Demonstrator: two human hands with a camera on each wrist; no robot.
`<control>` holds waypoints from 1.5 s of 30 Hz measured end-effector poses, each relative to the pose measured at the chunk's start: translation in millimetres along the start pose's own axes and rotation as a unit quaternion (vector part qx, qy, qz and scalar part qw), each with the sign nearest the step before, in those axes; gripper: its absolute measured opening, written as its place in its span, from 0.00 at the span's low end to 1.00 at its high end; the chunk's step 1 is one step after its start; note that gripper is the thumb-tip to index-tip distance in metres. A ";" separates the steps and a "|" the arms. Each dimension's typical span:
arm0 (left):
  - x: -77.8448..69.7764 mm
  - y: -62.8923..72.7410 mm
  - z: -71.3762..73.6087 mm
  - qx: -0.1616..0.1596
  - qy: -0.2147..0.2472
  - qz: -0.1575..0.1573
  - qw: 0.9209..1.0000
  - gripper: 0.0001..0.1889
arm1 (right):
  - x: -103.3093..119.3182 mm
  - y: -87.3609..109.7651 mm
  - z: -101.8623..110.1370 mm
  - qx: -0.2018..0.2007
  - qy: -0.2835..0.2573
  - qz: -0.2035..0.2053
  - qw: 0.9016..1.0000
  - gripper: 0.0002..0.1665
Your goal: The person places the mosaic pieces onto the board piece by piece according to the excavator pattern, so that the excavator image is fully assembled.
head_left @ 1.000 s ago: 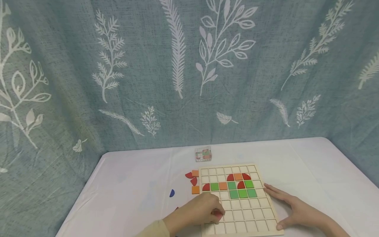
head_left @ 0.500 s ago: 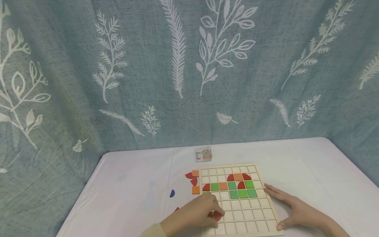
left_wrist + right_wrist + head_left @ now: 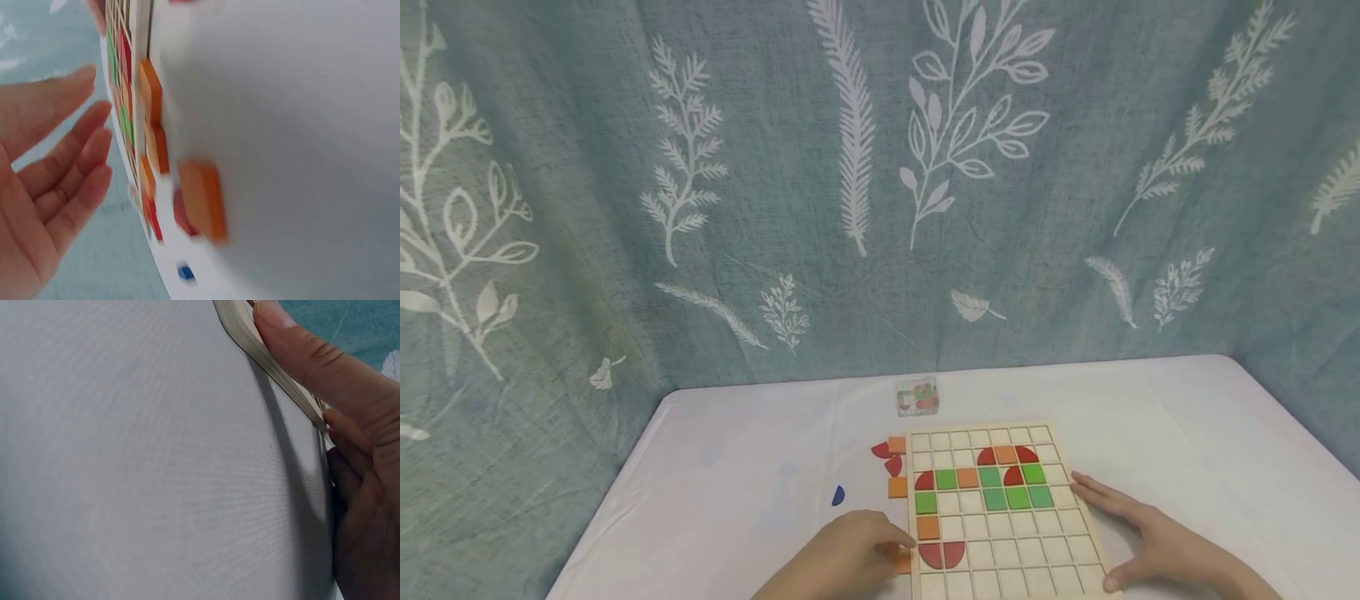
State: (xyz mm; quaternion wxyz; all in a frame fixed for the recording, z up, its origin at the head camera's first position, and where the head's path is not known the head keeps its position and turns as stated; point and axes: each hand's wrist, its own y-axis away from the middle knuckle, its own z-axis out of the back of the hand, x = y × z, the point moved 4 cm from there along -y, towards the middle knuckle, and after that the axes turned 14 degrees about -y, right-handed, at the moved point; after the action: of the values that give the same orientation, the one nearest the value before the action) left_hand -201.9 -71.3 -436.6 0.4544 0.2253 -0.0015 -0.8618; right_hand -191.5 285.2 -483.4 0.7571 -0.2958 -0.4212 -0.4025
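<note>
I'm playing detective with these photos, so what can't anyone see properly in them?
Head view: the orange tile beside the board, partly hidden by the left hand.
Head view: the board's near edge, cut off by the picture's bottom.
Head view: what's in the clear box, too small.
Left wrist view: a red piece, partly covered by a blurred orange piece.
Right wrist view: part of the board, hidden by the right hand.
</note>
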 end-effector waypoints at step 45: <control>29.5 -65.8 22.1 -0.136 -0.099 0.050 0.984 0.17 | 5.8 -3.0 0.8 0.014 0.023 0.029 0.999 0.56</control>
State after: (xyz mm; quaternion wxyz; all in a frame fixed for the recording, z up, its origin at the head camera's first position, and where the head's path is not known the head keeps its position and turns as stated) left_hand -276.4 -60.2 -441.9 0.5209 0.0744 0.0595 -0.8483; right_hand -192.5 282.2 -477.6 0.7818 -0.2881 -0.4003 -0.3815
